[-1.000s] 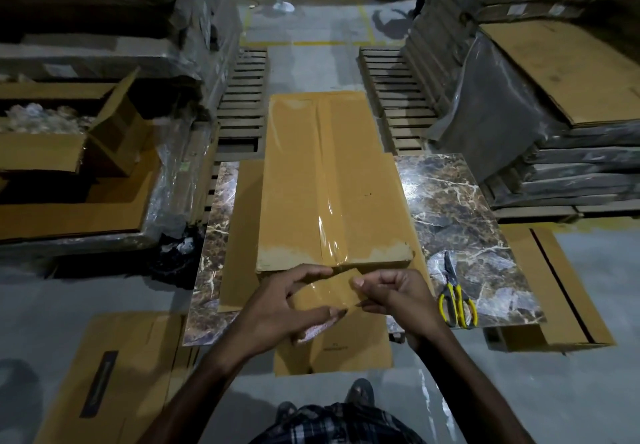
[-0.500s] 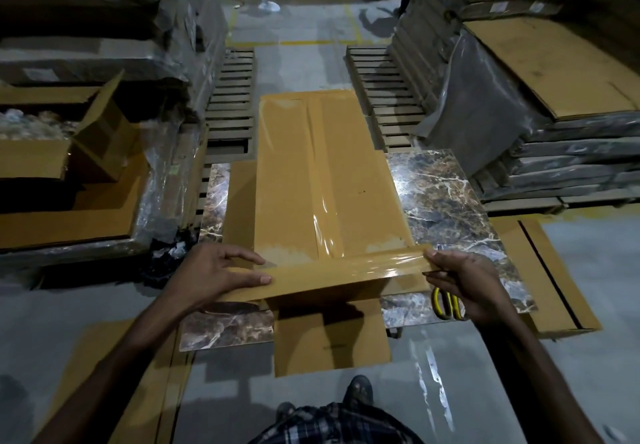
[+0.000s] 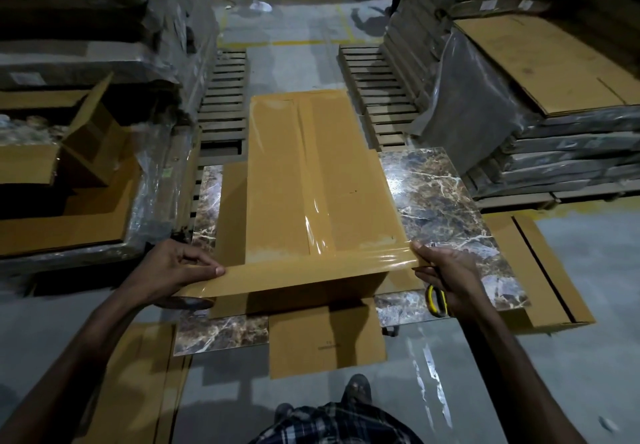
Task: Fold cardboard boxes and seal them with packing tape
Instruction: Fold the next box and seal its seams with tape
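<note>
Left hand (image 3: 173, 267) has its thumb on top and fingers curled under, pinching the left end of the tape strip (image 3: 311, 269). Right hand (image 3: 446, 270) is doing the same on the right end, thumb on top. The strip is pulled straight across between them, shiny side up, right along the near edge of the box (image 3: 311, 184). It sticks out past both near corners.

The box is long and flat, running away from the person, with a lengthwise seam tape (image 3: 313, 222) down its middle. It sits on a flat cardboard sheet (image 3: 230, 218), which lies on a marble slab (image 3: 443, 194). The sheet's near flap hangs over the slab's near edge.

Yellow-handled scissors (image 3: 437, 300) poke out just under the right hand. Can't tell if the hand touches them.

Room-wise it's tight on the sides: an open carton (image 3: 52, 153) on the left and wrapped stacks (image 3: 554, 153) on the right. At the far end a strip of bare floor (image 3: 291, 28) runs between two pallets (image 3: 225, 97), and there's floor near the feet too.
</note>
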The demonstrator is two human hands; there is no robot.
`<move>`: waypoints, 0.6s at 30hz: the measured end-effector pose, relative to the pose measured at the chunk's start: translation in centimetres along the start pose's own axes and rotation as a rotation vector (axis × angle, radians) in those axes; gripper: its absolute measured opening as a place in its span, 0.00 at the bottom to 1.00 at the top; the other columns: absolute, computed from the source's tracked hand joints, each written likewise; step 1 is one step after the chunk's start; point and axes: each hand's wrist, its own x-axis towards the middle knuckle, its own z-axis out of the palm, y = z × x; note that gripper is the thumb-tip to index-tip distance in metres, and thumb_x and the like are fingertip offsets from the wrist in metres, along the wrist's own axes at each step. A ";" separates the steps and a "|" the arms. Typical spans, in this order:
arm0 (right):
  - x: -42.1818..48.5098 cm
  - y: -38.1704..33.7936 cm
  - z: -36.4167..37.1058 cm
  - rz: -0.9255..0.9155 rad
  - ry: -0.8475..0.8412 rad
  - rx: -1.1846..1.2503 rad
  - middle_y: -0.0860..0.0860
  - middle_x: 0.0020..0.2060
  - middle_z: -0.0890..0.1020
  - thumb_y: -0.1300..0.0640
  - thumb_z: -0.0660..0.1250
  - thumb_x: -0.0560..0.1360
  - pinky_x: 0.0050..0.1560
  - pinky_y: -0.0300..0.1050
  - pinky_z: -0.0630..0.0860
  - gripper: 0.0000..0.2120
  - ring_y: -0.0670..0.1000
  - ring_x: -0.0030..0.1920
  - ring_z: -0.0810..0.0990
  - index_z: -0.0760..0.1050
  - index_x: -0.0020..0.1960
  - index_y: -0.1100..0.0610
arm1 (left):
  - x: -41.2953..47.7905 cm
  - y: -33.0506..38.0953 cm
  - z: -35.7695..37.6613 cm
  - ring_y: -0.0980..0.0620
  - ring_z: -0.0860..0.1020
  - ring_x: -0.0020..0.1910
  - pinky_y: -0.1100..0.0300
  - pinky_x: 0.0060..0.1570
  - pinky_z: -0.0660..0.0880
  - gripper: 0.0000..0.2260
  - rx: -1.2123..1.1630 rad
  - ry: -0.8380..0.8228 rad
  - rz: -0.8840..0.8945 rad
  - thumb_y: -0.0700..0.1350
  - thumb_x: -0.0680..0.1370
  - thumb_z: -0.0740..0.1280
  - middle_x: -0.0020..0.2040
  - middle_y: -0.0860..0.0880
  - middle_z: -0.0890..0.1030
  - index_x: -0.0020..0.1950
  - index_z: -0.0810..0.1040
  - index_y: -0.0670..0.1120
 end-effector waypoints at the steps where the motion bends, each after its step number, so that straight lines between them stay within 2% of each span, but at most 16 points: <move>1: 0.0 0.1 0.1 -0.003 0.004 -0.006 0.60 0.42 0.86 0.59 0.77 0.75 0.34 0.38 0.82 0.09 0.50 0.35 0.86 0.82 0.49 0.65 | 0.1 -0.1 0.0 0.54 0.86 0.47 0.44 0.56 0.81 0.05 -0.001 -0.008 0.001 0.49 0.68 0.78 0.45 0.52 0.89 0.43 0.90 0.53; 3: 0.0 0.4 0.3 -0.015 0.006 -0.019 0.61 0.44 0.86 0.58 0.77 0.74 0.35 0.38 0.82 0.13 0.51 0.36 0.86 0.82 0.52 0.67 | 0.2 -0.5 -0.1 0.54 0.86 0.46 0.47 0.54 0.81 0.04 -0.022 -0.013 -0.008 0.48 0.69 0.79 0.44 0.52 0.89 0.42 0.90 0.52; 5: 0.1 0.6 0.5 -0.026 0.006 -0.027 0.61 0.45 0.87 0.57 0.78 0.74 0.35 0.39 0.82 0.15 0.52 0.38 0.86 0.82 0.54 0.68 | 0.2 -0.9 -0.4 0.55 0.86 0.46 0.49 0.52 0.81 0.08 -0.042 -0.006 -0.009 0.54 0.68 0.83 0.44 0.51 0.89 0.43 0.90 0.53; 7: 0.2 0.6 0.6 -0.024 0.008 -0.029 0.61 0.44 0.87 0.57 0.78 0.73 0.36 0.39 0.82 0.16 0.53 0.39 0.86 0.82 0.54 0.68 | 0.3 -1.2 -0.5 0.55 0.86 0.46 0.53 0.50 0.79 0.14 -0.061 0.006 -0.009 0.60 0.65 0.82 0.44 0.51 0.89 0.43 0.90 0.52; 10: 0.5 0.8 0.6 -0.014 0.005 -0.022 0.59 0.42 0.87 0.57 0.78 0.73 0.35 0.39 0.82 0.16 0.51 0.37 0.86 0.82 0.53 0.67 | 0.7 -1.4 -0.2 0.55 0.86 0.45 0.53 0.50 0.79 0.04 -0.069 0.009 -0.015 0.47 0.70 0.81 0.43 0.50 0.89 0.42 0.90 0.49; 12: 0.7 0.9 0.7 -0.005 0.002 -0.026 0.58 0.40 0.87 0.57 0.78 0.73 0.34 0.38 0.82 0.14 0.50 0.34 0.86 0.82 0.51 0.66 | 0.9 -1.6 0.1 0.55 0.86 0.44 0.54 0.49 0.79 0.02 -0.044 0.007 -0.014 0.41 0.71 0.79 0.43 0.51 0.89 0.42 0.90 0.48; 18: 1.2 1.7 0.6 -0.002 0.002 -0.046 0.58 0.37 0.87 0.58 0.78 0.73 0.34 0.39 0.82 0.14 0.50 0.33 0.86 0.83 0.51 0.68 | 1.8 -2.7 0.7 0.54 0.86 0.46 0.54 0.51 0.80 0.02 -0.021 -0.014 -0.077 0.41 0.73 0.79 0.44 0.51 0.89 0.44 0.90 0.46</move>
